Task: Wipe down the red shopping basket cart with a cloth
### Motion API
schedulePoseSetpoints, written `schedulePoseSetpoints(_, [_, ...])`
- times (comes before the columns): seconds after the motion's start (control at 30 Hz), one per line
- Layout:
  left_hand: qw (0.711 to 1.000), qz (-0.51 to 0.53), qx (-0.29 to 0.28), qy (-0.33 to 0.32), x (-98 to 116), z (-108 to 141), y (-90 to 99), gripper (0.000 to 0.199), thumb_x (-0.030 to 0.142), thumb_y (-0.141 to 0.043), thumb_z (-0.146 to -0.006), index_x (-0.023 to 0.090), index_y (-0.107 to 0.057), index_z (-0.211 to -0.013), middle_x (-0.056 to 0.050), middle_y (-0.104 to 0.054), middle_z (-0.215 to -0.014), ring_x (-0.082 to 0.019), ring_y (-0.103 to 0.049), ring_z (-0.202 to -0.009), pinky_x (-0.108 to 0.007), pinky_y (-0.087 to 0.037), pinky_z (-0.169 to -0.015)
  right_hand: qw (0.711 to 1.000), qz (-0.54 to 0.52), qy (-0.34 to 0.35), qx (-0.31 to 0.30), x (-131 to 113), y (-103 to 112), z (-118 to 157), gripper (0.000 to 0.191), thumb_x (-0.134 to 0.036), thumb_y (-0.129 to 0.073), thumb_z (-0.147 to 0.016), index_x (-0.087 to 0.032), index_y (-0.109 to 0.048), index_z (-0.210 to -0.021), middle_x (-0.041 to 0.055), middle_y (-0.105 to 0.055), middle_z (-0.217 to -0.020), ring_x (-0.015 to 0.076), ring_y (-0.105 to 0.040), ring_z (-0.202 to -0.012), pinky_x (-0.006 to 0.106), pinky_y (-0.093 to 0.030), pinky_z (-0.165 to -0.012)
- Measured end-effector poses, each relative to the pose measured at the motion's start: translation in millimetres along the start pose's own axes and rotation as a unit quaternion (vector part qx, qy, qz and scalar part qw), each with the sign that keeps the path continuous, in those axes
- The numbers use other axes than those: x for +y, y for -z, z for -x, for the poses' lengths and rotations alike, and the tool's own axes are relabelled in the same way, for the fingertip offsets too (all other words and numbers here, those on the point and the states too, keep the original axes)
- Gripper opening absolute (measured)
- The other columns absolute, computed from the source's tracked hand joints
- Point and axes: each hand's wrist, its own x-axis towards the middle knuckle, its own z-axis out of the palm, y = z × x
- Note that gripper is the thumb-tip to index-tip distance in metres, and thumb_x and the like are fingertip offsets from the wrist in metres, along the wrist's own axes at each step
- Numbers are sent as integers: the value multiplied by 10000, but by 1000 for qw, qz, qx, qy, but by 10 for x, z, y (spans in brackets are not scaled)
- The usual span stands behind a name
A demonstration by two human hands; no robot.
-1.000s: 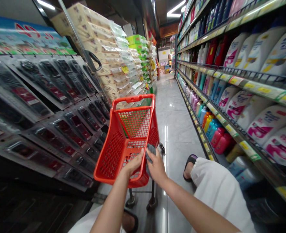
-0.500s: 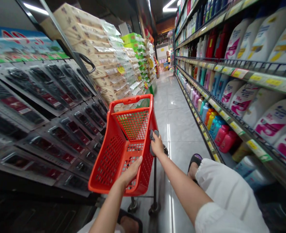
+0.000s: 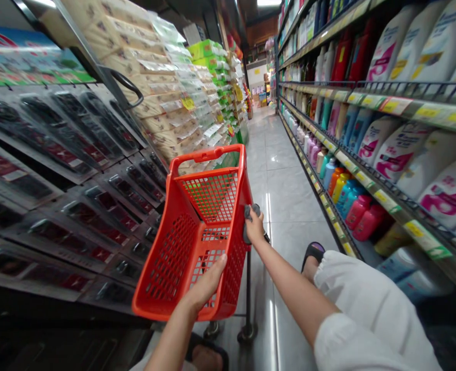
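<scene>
A red plastic shopping cart basket [image 3: 169, 252] with grid walls stands tilted in the view, with nothing visible lying in it. My left hand [image 3: 208, 281] is closed over its near right rim, thumb on top and fingers hidden on the outer side. At the cart's right side, my right hand [image 3: 255, 226] wraps round a dark grey handle piece [image 3: 247, 232]. Below the basket show thin metal legs and dark caster wheels [image 3: 247, 332].
Shelves of shampoo bottles [image 3: 402, 152] line the right side. Packaged goods hang from a rack [image 3: 108, 190] close on the left, with stacked tissue packs [image 3: 154, 77] beyond. A grey tiled floor [image 3: 282, 190] runs down the aisle. My sandalled foot [image 3: 311, 257] is at right.
The rack and shelves have shifted outward and slightly nearer in view. The basket's near end sits a little lower and further left. Both hands keep their holds.
</scene>
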Motion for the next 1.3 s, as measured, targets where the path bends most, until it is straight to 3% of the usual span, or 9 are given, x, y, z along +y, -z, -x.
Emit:
schedulePoseSetpoints(0.1, [999,-31,20,-7,24,-16,-5,639,583,-633,-790,215,-596,-1311,-60,-440,-1500,-261,-182,-1481,-424,-138,-1218,997,30,-54,-37,157,-38,-107,621,-143,-403,-819,-218,-455,-1434,123,-522,-1278,215,-588,-1159,361,-446,-1022])
schedulePoseSetpoints(0.23, [999,-37,29,-28,100,-67,-54,634,590,-604,-809,209,-593,-1316,-51,-466,-1484,-258,-195,-1479,-417,-159,-1216,995,35,-38,-85,283,-74,334,667,-122,-427,-789,-243,-437,-1445,88,-626,-1146,210,-636,-1050,360,-464,-986])
schedulePoseSetpoints(0.33, [999,-20,11,-41,159,-103,-105,682,630,-566,-817,167,-589,-1318,-76,-508,-1451,-273,-220,-1472,-440,-187,-1207,995,15,-2,-93,124,-64,606,689,-115,-462,-767,-223,-438,-1447,94,-638,-1191,214,-619,-1096,356,-460,-999])
schedulePoseSetpoints(0.5, [998,-7,-2,-56,236,-141,-178,740,677,-575,-783,158,-596,-1311,-103,-576,-1383,-291,-305,-1439,-448,-235,-1188,991,-49,107,-60,-155,13,715,688,-124,-471,-789,-267,-417,-1460,65,-497,-1419,184,-470,-1315,336,-375,-1108])
schedulePoseSetpoints(0.67, [997,-16,12,-72,266,-177,-184,765,696,-563,-779,126,-609,-1288,-127,-599,-1351,-313,-371,-1402,-492,-240,-1181,994,-21,-38,-102,162,-58,951,680,-80,-479,-743,-194,-494,-1413,129,-607,-1224,232,-611,-1145,368,-485,-993])
schedulePoseSetpoints(0.77, [996,-44,19,-78,280,-213,-170,749,717,-528,-786,156,-627,-1273,-106,-603,-1350,-305,-376,-1400,-477,-228,-1189,992,-77,-21,-95,147,-98,959,660,-99,-492,-748,-201,-508,-1400,101,-646,-1150,223,-634,-1089,357,-491,-986])
schedulePoseSetpoints(0.93, [995,-58,6,-82,318,-262,-194,789,750,-468,-795,170,-595,-1314,-99,-574,-1383,-292,-361,-1410,-466,-244,-1185,988,-125,68,-67,-197,-22,820,678,-147,-492,-787,-266,-426,-1451,73,-553,-1334,205,-524,-1261,353,-412,-1083])
schedulePoseSetpoints(1.17, [985,-118,59,-108,306,-325,-195,836,766,-413,-808,151,-552,-1357,-98,-429,-1501,-280,-278,-1451,-433,-184,-1204,988,2,-45,-147,-28,0,1038,636,-113,-482,-777,-131,-479,-1413,189,-564,-1258,286,-573,-1202,429,-455,-1025])
schedulePoseSetpoints(1.3, [983,-116,59,-134,309,-440,-191,865,779,-425,-787,133,-564,-1344,-110,-440,-1494,-291,-305,-1439,-425,-179,-1206,992,-50,47,-103,-268,40,945,620,-168,-475,-823,-183,-442,-1442,153,-549,-1299,250,-518,-1271,397,-419,-1071])
